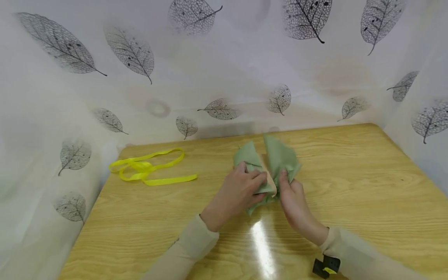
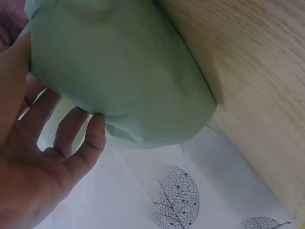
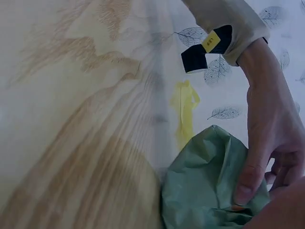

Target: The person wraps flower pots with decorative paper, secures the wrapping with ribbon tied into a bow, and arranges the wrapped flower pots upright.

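A bundle of creased sage-green sheet, which looks like wrapping paper point(image 1: 279, 155), is between my two hands over the middle of the table. Through a gap in its folds shows a pale peach strip point(image 1: 268, 177); most of what lies inside is hidden. My left hand point(image 1: 241, 189) grips the near left part with curled fingers. On the other side my right hand point(image 1: 295, 202) holds the right flap, its thumb point(image 1: 284, 177) lying on the sheet. The left wrist view shows fingertips at the edge of the green sheet point(image 2: 128, 76).
A loosely looped yellow ribbon point(image 1: 143, 167) lies at the back left of the wooden table point(image 1: 350, 186). White cloth printed with grey leaves point(image 1: 238, 70) hangs behind and at the sides. A small black device point(image 1: 326, 266) sits at the right wrist.
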`<control>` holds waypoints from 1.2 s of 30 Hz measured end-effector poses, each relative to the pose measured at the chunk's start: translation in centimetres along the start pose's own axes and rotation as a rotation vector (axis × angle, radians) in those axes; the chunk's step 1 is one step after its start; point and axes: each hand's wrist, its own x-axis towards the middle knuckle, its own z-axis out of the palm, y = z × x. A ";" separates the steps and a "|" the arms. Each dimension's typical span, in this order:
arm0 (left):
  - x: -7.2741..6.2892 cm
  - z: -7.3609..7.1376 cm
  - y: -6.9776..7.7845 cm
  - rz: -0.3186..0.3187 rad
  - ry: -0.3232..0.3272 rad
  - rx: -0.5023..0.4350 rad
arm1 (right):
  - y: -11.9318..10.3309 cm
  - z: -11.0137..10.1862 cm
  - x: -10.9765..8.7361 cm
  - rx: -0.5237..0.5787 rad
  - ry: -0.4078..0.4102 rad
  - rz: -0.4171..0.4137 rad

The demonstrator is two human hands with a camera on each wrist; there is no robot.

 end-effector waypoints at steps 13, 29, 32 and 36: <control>0.4 0.1 0.4 -0.065 0.047 -0.195 | -0.4 0.3 -0.8 -0.131 -0.061 -0.180; -1.2 0.3 -2.6 -0.282 -0.046 -0.890 | 1.4 1.5 -0.9 -0.341 -0.130 -0.570; -1.5 0.7 -3.1 -0.319 -0.064 -0.945 | 1.4 1.7 -0.8 -0.391 -0.143 -0.644; -2.0 0.9 -4.1 -0.372 -0.094 -1.087 | 1.5 1.9 -0.8 -0.451 -0.177 -0.685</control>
